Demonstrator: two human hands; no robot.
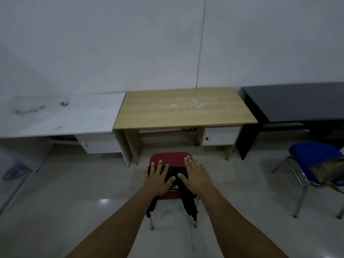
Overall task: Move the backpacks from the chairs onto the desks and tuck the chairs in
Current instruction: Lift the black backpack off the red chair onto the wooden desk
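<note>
A red chair [170, 158] stands on the floor in front of the wooden desk [184, 108], pulled out from it. A black backpack [176, 175] lies on its seat, with straps hanging down the near side. My left hand [158, 177] and my right hand [195, 175] hover flat over the backpack, fingers spread, holding nothing. At the right, a blue chair [312, 155] carries a brown backpack [327, 172], partly cut off by the frame edge. It stands in front of the black desk [297, 103].
A white desk [61, 116] with a drawer unit stands left of the wooden one, all three against a pale wall. The floor is glossy tile. A pale object with blue markings [14, 170] lies at the far left.
</note>
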